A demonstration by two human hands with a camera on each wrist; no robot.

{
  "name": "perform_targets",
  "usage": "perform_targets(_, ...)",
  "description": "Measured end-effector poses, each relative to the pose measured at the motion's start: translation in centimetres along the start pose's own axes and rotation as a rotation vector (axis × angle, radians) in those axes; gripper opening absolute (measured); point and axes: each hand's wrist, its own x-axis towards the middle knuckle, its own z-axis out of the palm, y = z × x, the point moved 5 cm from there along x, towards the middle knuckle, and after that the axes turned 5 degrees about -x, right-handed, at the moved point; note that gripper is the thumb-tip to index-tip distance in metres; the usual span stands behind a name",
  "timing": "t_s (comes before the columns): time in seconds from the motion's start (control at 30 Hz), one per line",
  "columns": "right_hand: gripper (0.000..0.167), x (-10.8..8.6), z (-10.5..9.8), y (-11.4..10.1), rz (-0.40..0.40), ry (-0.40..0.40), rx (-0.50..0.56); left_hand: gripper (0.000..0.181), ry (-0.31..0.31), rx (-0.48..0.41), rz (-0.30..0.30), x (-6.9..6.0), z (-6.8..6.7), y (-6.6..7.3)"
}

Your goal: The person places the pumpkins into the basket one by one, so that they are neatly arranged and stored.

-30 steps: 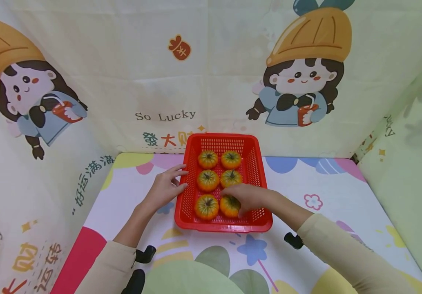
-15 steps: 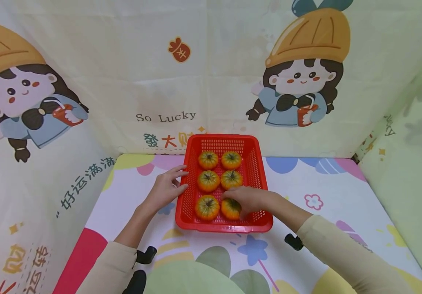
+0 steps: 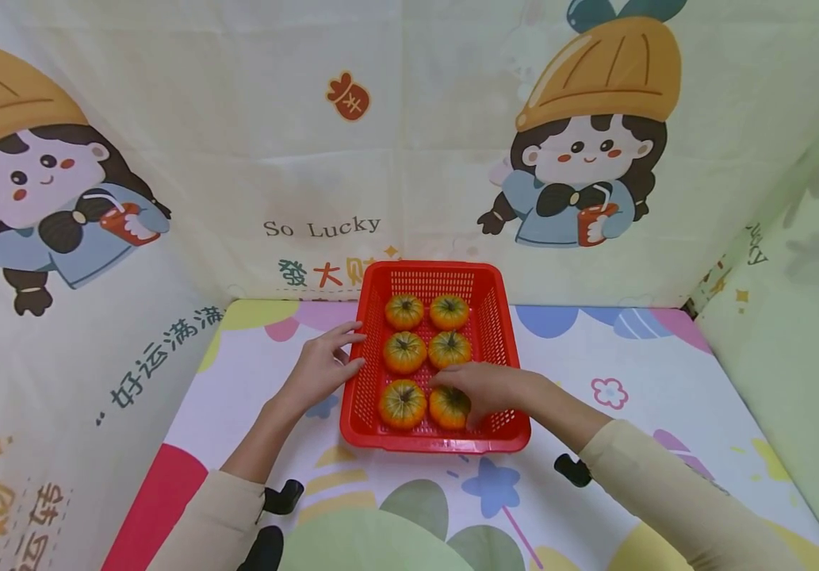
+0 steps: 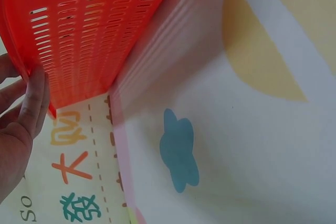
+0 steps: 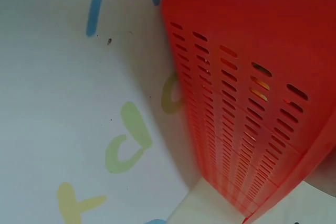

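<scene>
A red plastic basket [image 3: 352,432] with slotted walls stands on the table, holding several small orange-and-green pumpkins [image 3: 404,352] in two columns. My left hand [image 3: 319,365] holds the basket's left rim; in the left wrist view its fingers [image 4: 34,95] lie against the outside, just below the rim. My right hand [image 3: 487,387] reaches over the right wall and grips the near-right pumpkin [image 3: 447,408], which sits on the basket floor. The hand covers that pumpkin's right side. From the right wrist, the basket wall [image 5: 236,93] hides the fingers.
A patterned cloth [image 3: 580,507] covers the table. Behind the basket rises a printed fabric backdrop [image 3: 438,159], close to its far end. Fabric side walls [image 3: 794,262] bound the left and right. Black straps [image 3: 572,469] hang below both wrists.
Both hands and the pumpkins hold nearly the same places. The head view shifts slightly, and the left fabric wall's print moves left and changes shape.
</scene>
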Motion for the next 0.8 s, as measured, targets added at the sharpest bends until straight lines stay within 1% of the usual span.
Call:
perform_targets(0.2,0.084,-0.7,-0.9,0.1,0.000,0.017,0.037,0.046,-0.011,-0.016,-0.016,0.1,0.1,-0.1)
perform_targets(0.33,0.086,-1.7,-2.2,0.5,-0.001,0.056,0.082,0.045,-0.016,-0.001,-0.009,0.1,0.1,0.1)
perform_targets(0.4,0.082,-2.4,-3.0,0.7,-0.006,0.093,0.118,0.045,-0.022,0.018,-0.002,0.0,0.1,0.3)
perform_targets(0.47,0.075,-3.2,-3.8,1.0,-0.011,0.147,0.154,0.045,-0.032,0.049,0.007,-0.1,0.1,0.5)
perform_targets(0.57,0.063,-4.7,-5.2,1.4,-0.015,0.272,0.159,0.047,-0.030,0.107,0.010,-0.3,0.0,0.8)
perform_targets(0.67,0.058,-6.3,-6.4,2.1,0.027,0.408,0.124,0.049,-0.005,0.176,0.007,-0.5,-0.4,1.2)
perform_targets(0.8,0.061,-8.5,-7.5,3.2,0.115,0.580,0.030,0.053,0.038,0.286,-0.003,-1.0,-1.6,1.6)
